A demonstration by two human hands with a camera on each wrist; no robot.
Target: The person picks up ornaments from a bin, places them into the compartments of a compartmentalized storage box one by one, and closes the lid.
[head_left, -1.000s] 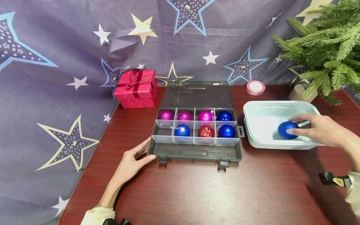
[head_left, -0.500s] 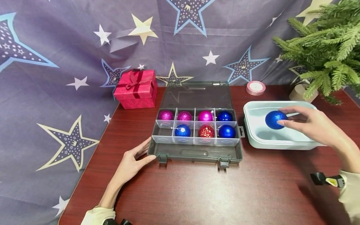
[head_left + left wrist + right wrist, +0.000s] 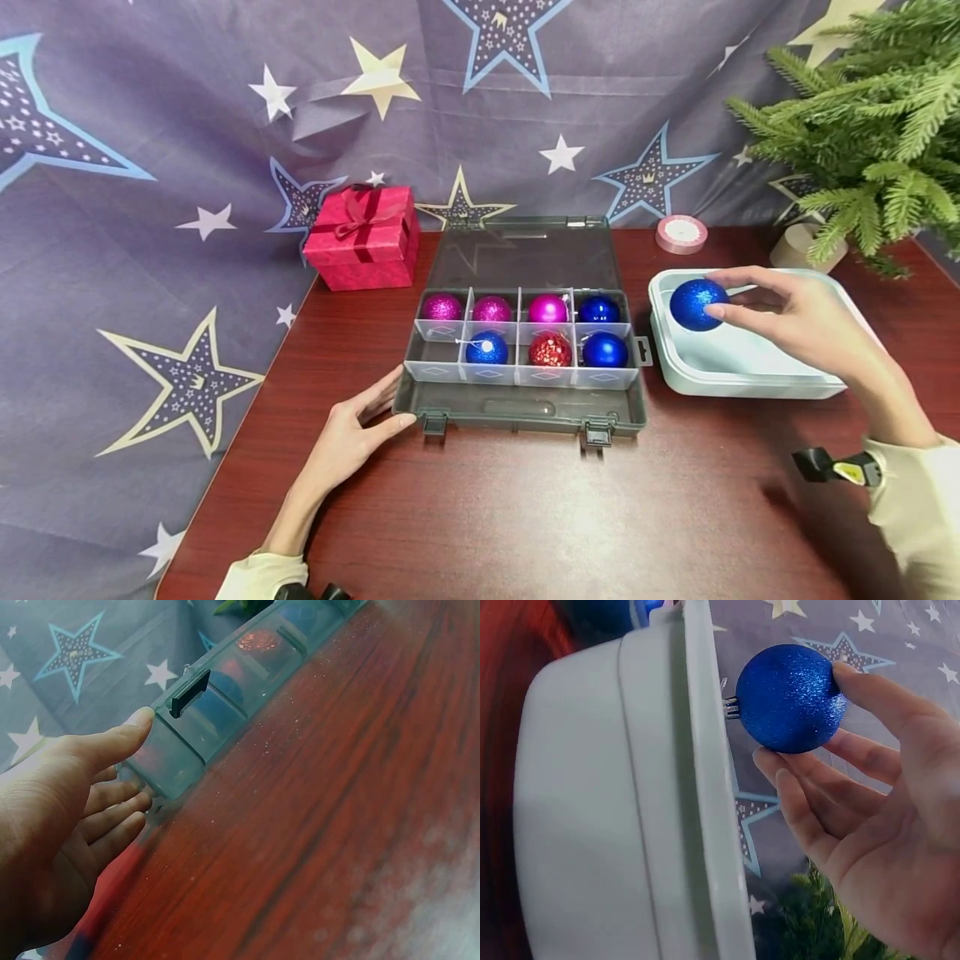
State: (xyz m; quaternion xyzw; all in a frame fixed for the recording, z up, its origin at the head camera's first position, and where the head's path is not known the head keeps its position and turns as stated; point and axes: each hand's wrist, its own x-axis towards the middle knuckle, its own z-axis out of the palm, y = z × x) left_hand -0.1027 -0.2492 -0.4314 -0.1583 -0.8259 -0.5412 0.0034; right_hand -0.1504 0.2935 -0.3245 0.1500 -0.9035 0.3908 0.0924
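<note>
A glittery blue Christmas bauble [image 3: 699,304] is pinched between the thumb and fingers of my right hand [image 3: 806,321], over the left part of the pale mint tub [image 3: 678,382]. The right wrist view shows the bauble's silver cap [image 3: 732,707] pointing toward the tub's rim. My left hand [image 3: 352,433] rests at the front left corner of a dark see-through box [image 3: 517,408], thumb on the front edge and fairly straight fingers along the side. The box lies with its lid [image 3: 525,254] back. Pink, blue and red baubles sit in its compartments; the front left one holds none.
At the back left stands a red gift box [image 3: 363,242] with a bow. A pink ribbon roll [image 3: 681,234] lies behind the tub, and an artificial fir tree [image 3: 892,125] rises at the back right. Star-printed cloth [image 3: 225,108] hangs behind the table [image 3: 525,517].
My right hand has lifted the glittery blue bauble from the tub's right side and carried it left and up over the tub's left part. My left hand and the box have stayed still.
</note>
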